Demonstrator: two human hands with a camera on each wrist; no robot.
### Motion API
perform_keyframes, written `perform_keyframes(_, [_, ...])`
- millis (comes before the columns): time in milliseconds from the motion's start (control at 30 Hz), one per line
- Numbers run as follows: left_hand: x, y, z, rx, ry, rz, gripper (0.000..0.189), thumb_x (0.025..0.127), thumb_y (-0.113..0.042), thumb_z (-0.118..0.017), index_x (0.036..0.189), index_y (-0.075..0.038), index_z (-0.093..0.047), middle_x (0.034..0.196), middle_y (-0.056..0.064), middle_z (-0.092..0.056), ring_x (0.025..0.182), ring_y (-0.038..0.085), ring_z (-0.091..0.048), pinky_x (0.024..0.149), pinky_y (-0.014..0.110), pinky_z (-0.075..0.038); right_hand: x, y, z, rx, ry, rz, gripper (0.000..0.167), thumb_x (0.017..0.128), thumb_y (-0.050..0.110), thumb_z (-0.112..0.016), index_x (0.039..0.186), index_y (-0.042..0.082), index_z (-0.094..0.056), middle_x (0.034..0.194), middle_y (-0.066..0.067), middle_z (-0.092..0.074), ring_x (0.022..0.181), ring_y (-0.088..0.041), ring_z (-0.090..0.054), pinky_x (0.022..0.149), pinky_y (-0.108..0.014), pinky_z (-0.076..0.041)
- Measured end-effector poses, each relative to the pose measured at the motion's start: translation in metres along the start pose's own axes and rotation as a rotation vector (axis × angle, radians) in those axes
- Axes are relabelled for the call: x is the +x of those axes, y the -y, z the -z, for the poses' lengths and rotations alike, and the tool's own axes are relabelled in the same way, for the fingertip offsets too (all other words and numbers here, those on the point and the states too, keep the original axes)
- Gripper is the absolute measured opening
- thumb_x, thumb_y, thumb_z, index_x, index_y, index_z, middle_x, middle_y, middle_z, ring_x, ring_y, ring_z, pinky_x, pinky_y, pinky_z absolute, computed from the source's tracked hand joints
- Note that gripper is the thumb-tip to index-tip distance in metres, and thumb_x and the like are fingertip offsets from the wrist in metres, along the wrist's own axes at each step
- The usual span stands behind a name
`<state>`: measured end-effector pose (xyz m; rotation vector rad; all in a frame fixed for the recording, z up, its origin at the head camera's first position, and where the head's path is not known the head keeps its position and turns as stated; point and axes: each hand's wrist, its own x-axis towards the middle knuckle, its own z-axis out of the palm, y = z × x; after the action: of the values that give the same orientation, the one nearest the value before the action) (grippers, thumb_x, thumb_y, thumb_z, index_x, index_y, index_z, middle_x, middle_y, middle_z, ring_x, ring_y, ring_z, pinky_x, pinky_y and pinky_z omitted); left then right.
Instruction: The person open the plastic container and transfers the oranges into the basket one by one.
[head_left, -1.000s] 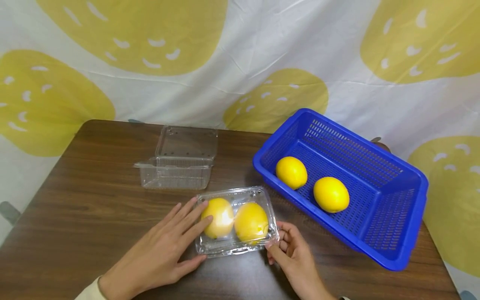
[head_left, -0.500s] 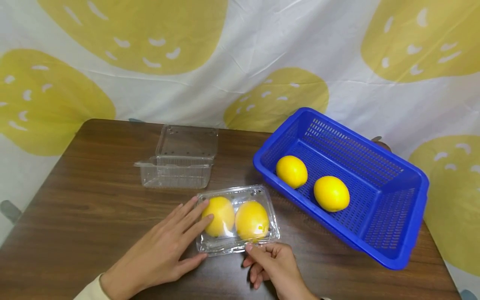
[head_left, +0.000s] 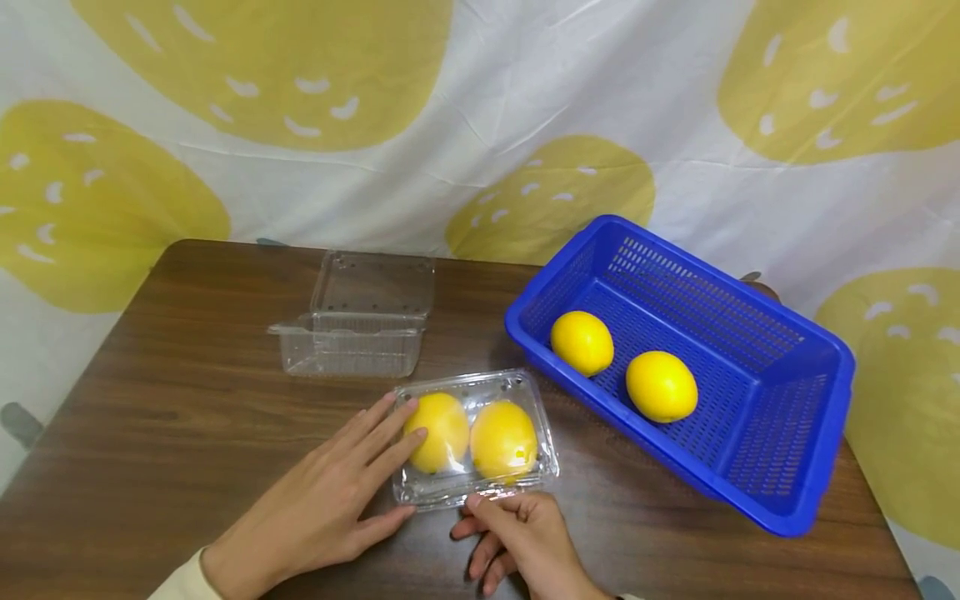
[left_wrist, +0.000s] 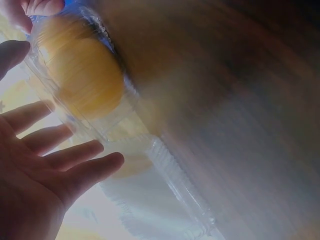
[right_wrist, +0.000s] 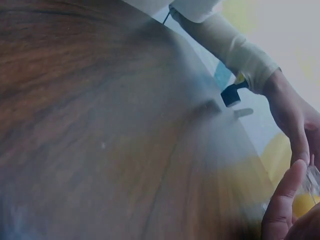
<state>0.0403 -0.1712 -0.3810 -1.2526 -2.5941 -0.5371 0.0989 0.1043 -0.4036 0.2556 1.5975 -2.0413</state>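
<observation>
A clear plastic clamshell box (head_left: 480, 385) with its lid down sits at the front middle of the table, two lemons (head_left: 504, 442) showing through it. My left hand (head_left: 322, 492) lies along its left side, fingers straight over the lid's left edge and thumb at the near left corner. At the near rim, my right hand (head_left: 525, 537) pinches the edge, thumb on top and index finger below. In the left wrist view, a lemon (left_wrist: 87, 80) shows through the plastic beyond my spread fingers. The right wrist view catches my right thumb (right_wrist: 285, 200) near the box.
Behind the box stands a second clear clamshell (head_left: 352, 354), lid up and holding nothing. To the right, a blue plastic basket (head_left: 750, 492) holds two lemons (head_left: 662, 387). A lemon-print cloth (head_left: 375, 192) hangs behind the wooden table (head_left: 187, 375).
My right hand has slid left along the box's near rim, from the near right corner to about the middle. My left hand and the box have barely moved.
</observation>
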Motion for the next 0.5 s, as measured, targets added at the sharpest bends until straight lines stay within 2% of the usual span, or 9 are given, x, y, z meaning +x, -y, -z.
perform_keyframes(233, [0.000, 0.001, -0.001, -0.006, -0.003, -0.001, 0.080, 0.095, -0.044, -0.084, 0.160, -0.005, -0.056, 0.174, 0.019, -0.041, 0.159, 0.042, -0.041, 0.118, 0.059, -0.051, 0.003, -0.004, -0.011, -0.007, 0.030, 0.027, 0.047, 0.109, 0.024, -0.069, 0.114, -0.022, -0.071, 0.095, -0.011, -0.082, 0.058, -0.008, -0.069, 0.048, -0.022, -0.058])
perform_keyframes(500, [0.001, 0.000, 0.000, 0.006, 0.017, 0.003, 0.084, 0.091, -0.042, -0.088, 0.160, -0.005, -0.056, 0.175, 0.018, -0.040, 0.158, 0.043, -0.041, 0.118, 0.059, -0.052, 0.007, -0.008, -0.022, -0.011, 0.050, 0.008, 0.041, 0.107, 0.023, -0.070, 0.111, -0.017, -0.074, 0.093, -0.011, -0.081, 0.057, -0.009, -0.068, 0.048, -0.021, -0.057])
